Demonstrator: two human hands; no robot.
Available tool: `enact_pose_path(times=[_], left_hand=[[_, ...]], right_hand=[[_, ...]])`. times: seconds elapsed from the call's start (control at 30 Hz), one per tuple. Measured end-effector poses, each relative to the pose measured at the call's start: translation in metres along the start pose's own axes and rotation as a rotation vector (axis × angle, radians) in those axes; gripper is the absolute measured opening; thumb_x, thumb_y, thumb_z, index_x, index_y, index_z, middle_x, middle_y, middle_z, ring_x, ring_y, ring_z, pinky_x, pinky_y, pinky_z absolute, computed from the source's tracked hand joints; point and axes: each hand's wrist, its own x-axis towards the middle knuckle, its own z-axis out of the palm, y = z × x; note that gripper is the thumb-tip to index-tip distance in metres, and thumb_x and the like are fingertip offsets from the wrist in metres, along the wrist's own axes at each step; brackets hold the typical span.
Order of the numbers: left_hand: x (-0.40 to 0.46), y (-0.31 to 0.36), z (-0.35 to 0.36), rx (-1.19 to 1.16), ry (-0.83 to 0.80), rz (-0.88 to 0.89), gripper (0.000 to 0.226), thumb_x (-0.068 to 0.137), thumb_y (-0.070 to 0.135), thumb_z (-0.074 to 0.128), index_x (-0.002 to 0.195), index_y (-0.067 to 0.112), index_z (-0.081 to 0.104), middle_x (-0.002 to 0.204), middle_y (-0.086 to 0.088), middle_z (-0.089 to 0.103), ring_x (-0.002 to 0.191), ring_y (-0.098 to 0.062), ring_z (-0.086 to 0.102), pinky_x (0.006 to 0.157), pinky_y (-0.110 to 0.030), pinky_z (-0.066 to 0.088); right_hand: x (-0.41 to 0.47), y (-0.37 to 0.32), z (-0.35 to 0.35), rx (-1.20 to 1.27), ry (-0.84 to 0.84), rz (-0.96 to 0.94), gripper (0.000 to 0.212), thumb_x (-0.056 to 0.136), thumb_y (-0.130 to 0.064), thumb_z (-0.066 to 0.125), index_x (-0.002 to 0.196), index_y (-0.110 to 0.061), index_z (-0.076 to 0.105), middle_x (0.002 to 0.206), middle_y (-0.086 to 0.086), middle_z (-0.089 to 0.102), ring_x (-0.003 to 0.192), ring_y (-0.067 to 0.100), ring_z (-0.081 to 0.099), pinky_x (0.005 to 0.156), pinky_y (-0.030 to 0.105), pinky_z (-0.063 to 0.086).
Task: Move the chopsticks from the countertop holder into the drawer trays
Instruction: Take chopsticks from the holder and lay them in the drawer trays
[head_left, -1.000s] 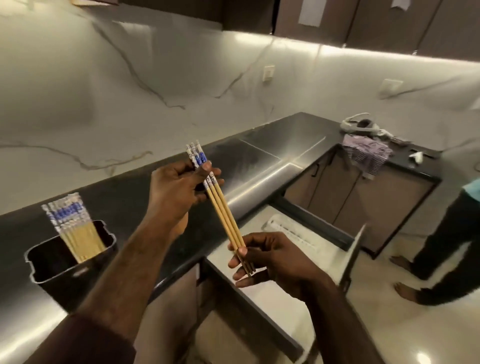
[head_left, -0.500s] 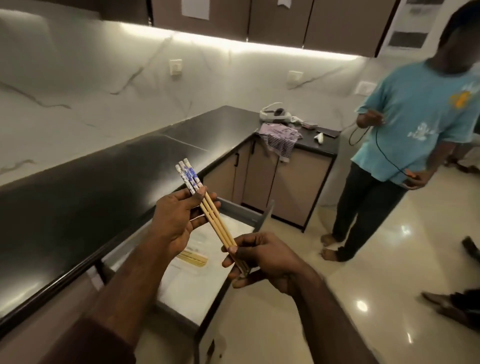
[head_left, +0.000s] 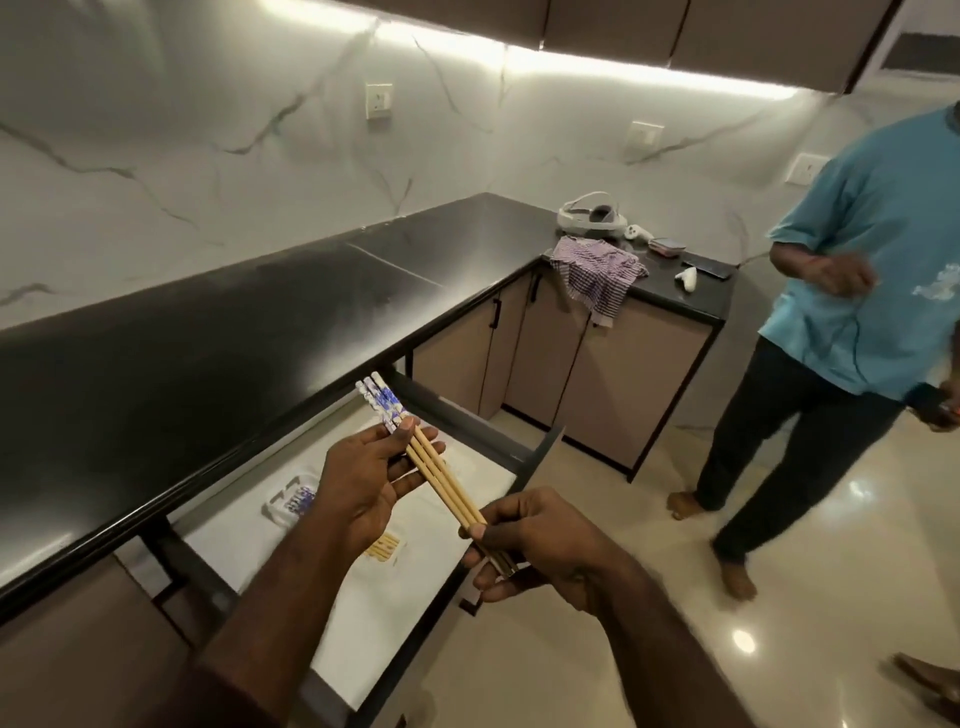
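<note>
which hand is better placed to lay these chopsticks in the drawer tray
Probably the left hand: it holds the chopsticks directly above the tray in the open drawer. The right hand pinches their tips out past the drawer's front.

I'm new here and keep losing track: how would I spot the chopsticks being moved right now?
Find the black countertop and the open drawer under its edge. Above the drawer, the left hand and right hand hold three chopsticks side by side. Unlike the chopsticks lying in the tray, these are in the air, blue-patterned ends toward the counter.
</note>
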Motion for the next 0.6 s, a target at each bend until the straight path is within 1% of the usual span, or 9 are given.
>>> enact_pose_path(times=[0.23, 0.33, 0.4, 0.43, 0.53, 0.6], left_hand=[[0.076, -0.019, -0.045, -0.117, 0.231, -0.079, 0.022, 0.097, 0.011, 0.053, 0.113, -0.001, 0.063, 0.097, -0.018, 0.076, 0.083, -0.029, 0.076, 0.059, -0.036, 0.061], [0.094, -0.023, -0.061, -0.146, 0.309, -0.110, 0.021, 0.097, 0.009, 0.053, 0.113, -0.002, 0.060, 0.094, -0.018, 0.076, 0.081, -0.028, 0.076, 0.057, -0.035, 0.060], [0.103, -0.029, -0.072, -0.146, 0.348, -0.138, 0.022, 0.099, 0.008, 0.050, 0.116, -0.003, 0.058, 0.097, -0.018, 0.076, 0.081, -0.027, 0.076, 0.057, -0.035, 0.060], [0.106, -0.034, -0.076, -0.143, 0.366, -0.155, 0.024, 0.100, 0.008, 0.048, 0.120, -0.003, 0.056, 0.102, -0.018, 0.074, 0.083, -0.027, 0.076, 0.058, -0.035, 0.060], [0.118, -0.052, -0.086, -0.151, 0.439, -0.204, 0.031, 0.101, 0.009, 0.044, 0.129, -0.003, 0.051, 0.114, -0.018, 0.069, 0.094, -0.030, 0.071, 0.070, -0.040, 0.056], [0.125, -0.062, -0.090, -0.184, 0.498, -0.235, 0.035, 0.101, 0.009, 0.044, 0.132, -0.006, 0.048, 0.117, -0.021, 0.065, 0.093, -0.031, 0.067, 0.072, -0.042, 0.054]], right_hand=[[0.109, -0.012, -0.014, -0.105, -0.129, 0.171, 0.015, 0.091, -0.010, 0.068, 0.102, 0.000, 0.072, 0.086, 0.017, 0.075, 0.066, 0.022, 0.071, 0.065, 0.039, 0.063], [0.147, -0.015, -0.009, -0.145, -0.172, 0.210, 0.019, 0.091, -0.008, 0.068, 0.104, 0.004, 0.070, 0.083, 0.016, 0.073, 0.066, 0.022, 0.069, 0.065, 0.040, 0.063], [0.171, -0.014, -0.002, -0.171, -0.208, 0.240, 0.020, 0.091, -0.007, 0.067, 0.105, 0.006, 0.069, 0.082, 0.016, 0.071, 0.064, 0.021, 0.067, 0.065, 0.040, 0.063], [0.179, -0.012, 0.002, -0.184, -0.217, 0.252, 0.020, 0.091, -0.007, 0.067, 0.105, 0.006, 0.068, 0.082, 0.016, 0.071, 0.063, 0.021, 0.067, 0.064, 0.040, 0.063], [0.210, -0.005, 0.013, -0.254, -0.247, 0.279, 0.019, 0.092, -0.006, 0.065, 0.105, 0.007, 0.069, 0.080, 0.017, 0.069, 0.060, 0.020, 0.066, 0.061, 0.038, 0.063], [0.227, 0.003, 0.019, -0.308, -0.259, 0.294, 0.020, 0.093, -0.006, 0.063, 0.104, 0.009, 0.069, 0.077, 0.015, 0.069, 0.059, 0.020, 0.066, 0.061, 0.038, 0.063]])
